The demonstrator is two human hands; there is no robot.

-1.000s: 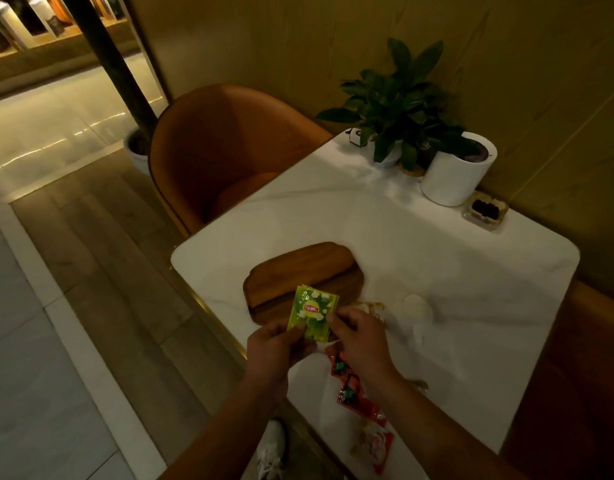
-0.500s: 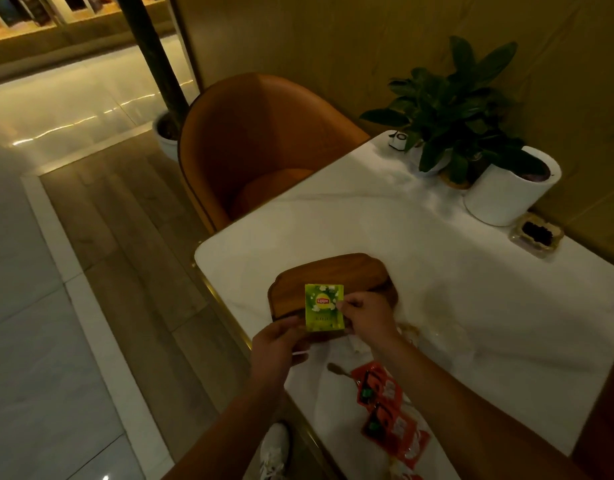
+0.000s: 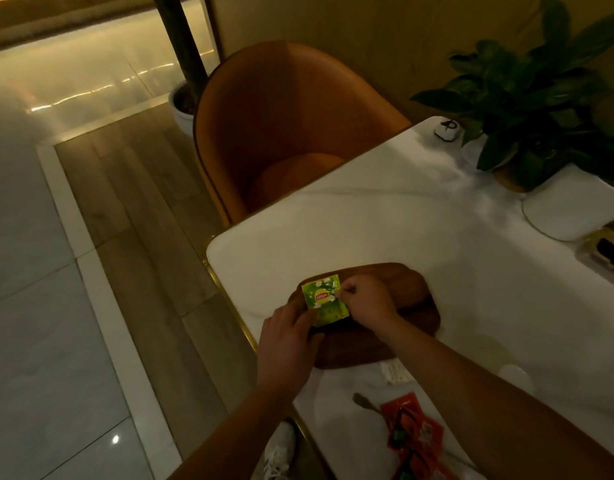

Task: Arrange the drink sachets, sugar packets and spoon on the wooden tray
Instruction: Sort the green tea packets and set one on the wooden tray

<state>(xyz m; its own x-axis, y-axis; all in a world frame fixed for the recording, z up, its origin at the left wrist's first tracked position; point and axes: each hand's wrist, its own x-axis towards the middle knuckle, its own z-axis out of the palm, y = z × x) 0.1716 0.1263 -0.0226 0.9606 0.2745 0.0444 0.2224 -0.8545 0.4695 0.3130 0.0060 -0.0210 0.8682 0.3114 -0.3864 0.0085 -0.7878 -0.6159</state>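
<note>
A green tea sachet (image 3: 325,300) is held over the left end of the dark wooden tray (image 3: 407,296), which lies near the table's left edge. My right hand (image 3: 366,301) pinches its right edge and my left hand (image 3: 287,336) holds its lower left corner. Whether the sachet touches the tray I cannot tell. On the table below the tray lie pale sugar packets (image 3: 395,372), a spoon (image 3: 366,402) and red sachets (image 3: 414,433), partly hidden by my right forearm.
The white marble table (image 3: 385,230) has a gold-trimmed edge. An orange chair (image 3: 285,126) stands beyond it. A potted plant (image 3: 530,98) in a white pot (image 3: 572,209), a small dish (image 3: 607,252) and a small white round object (image 3: 513,372) sit on the right.
Both hands carried the green sachet forward from the table's front to above the tray's left end. The view shifted, so the tray and table now sit further right.
</note>
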